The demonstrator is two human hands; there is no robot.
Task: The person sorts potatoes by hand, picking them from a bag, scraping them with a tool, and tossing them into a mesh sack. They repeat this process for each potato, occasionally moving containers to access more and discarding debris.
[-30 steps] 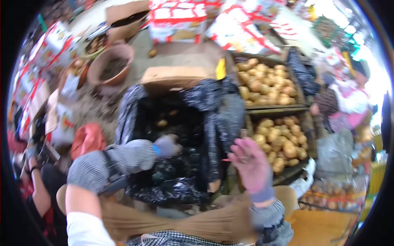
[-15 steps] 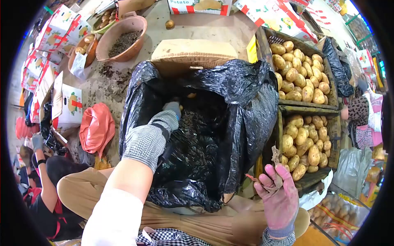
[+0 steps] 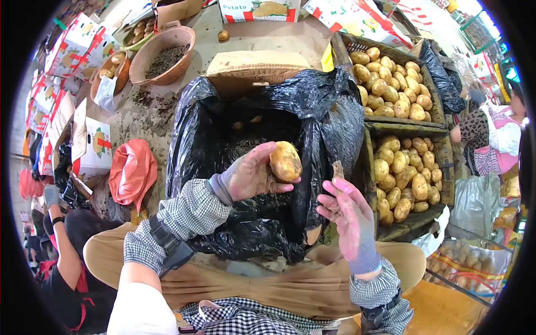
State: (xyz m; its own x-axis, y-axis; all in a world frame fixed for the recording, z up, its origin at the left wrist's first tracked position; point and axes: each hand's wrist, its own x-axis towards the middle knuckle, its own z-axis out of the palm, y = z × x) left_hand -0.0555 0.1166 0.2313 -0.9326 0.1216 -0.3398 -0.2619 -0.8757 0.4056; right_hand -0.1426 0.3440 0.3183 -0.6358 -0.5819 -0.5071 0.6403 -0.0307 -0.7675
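Observation:
A yellow-brown potato (image 3: 286,162) with dirty patches rests against the fingers of my left hand (image 3: 251,173), above a box (image 3: 257,64) lined with black plastic (image 3: 187,134). Close by on the right, my right hand (image 3: 349,215) pinches a small dry brown scrap (image 3: 338,170) at its fingertips. Both hands wear stained gloves. Dark soil and a couple of potatoes (image 3: 238,125) lie inside the lined box.
Two crates of potatoes (image 3: 402,92) (image 3: 402,173) stand at the right. A brown basin (image 3: 187,56) of soil, a red bag (image 3: 132,170) and printed cartons (image 3: 259,10) lie around. People sit at the left (image 3: 67,251) and right (image 3: 480,128).
My left hand has come up out of the lined box with a potato. My right hand has moved up and left, still holding the scrap.

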